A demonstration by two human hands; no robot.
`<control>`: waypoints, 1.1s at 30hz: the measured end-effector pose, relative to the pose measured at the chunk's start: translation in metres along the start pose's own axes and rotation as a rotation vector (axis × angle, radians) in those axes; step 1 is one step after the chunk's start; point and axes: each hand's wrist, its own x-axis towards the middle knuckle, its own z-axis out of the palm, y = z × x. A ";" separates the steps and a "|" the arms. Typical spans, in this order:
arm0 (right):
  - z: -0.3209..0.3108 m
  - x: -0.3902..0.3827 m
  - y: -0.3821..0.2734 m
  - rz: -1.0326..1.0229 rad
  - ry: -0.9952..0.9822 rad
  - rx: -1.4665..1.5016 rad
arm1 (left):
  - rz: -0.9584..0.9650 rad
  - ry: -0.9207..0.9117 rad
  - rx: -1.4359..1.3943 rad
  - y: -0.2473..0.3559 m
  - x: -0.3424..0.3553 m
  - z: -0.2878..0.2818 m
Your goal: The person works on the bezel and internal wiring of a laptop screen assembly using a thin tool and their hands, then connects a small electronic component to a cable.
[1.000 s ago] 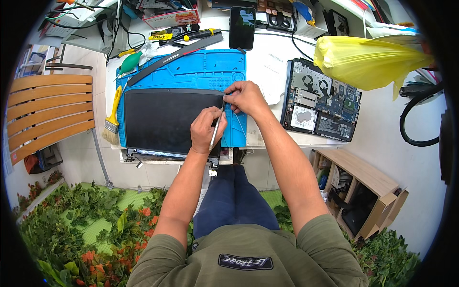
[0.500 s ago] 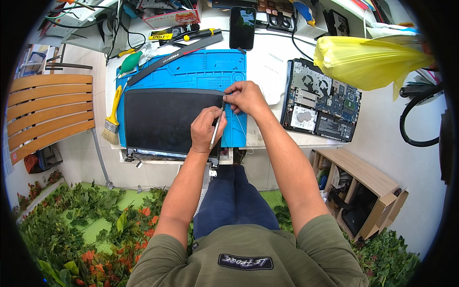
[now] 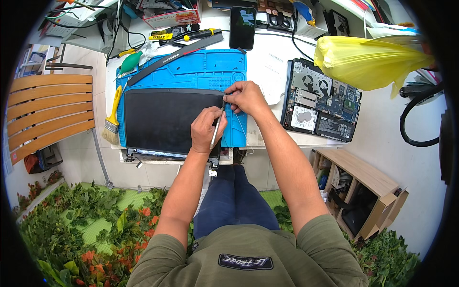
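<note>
A black laptop screen [image 3: 162, 119] lies on a blue silicone work mat [image 3: 184, 81], its hinge side toward me. My left hand [image 3: 205, 126] is over the screen's right part, closed around a slim silver tool [image 3: 215, 133]. The tool's upper end meets the screen's right edge. My right hand [image 3: 246, 98] pinches at that edge near the far corner; what its fingertips hold is too small to make out. A thin cable [image 3: 242, 125] loops down from beside them over the mat. A metal hinge [image 3: 213, 171] sticks out past the table's near edge.
An opened laptop base [image 3: 322, 103] sits at the right, with a yellow plastic bag [image 3: 368, 62] beyond it. Around the mat are a brush [image 3: 113, 115], a green air blower [image 3: 130, 63], a long dark strip [image 3: 167, 60] and a phone [image 3: 242, 27]. A wooden chair [image 3: 50, 112] stands left.
</note>
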 end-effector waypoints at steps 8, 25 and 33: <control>-0.001 0.002 0.004 -0.003 -0.002 0.021 | 0.008 -0.002 -0.002 0.000 0.001 0.001; -0.002 0.002 0.003 -0.016 0.000 0.060 | -0.001 -0.002 -0.001 -0.001 0.001 0.001; -0.002 0.005 0.006 -0.008 -0.008 0.068 | 0.003 0.020 -0.006 0.001 0.000 0.001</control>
